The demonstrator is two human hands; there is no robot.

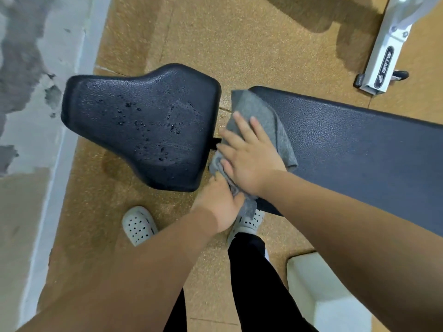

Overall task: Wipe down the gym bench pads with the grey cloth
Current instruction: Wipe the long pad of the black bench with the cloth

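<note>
The black seat pad [143,125] lies left of centre, dotted with water droplets. To its right the long black back pad [359,149] runs off the right edge. A grey cloth [261,111] is draped over the back pad's near end, by the gap between the pads. My right hand [249,156] lies flat on the cloth, fingers spread. Just below it, my left hand [220,202] grips the bunched lower end of the cloth.
A white machine frame leg [388,51] stands on the tan floor at top right. A white block [321,291] sits at bottom right. My feet in white perforated clogs [137,225] stand beside the bench. A grey-white wall runs along the left.
</note>
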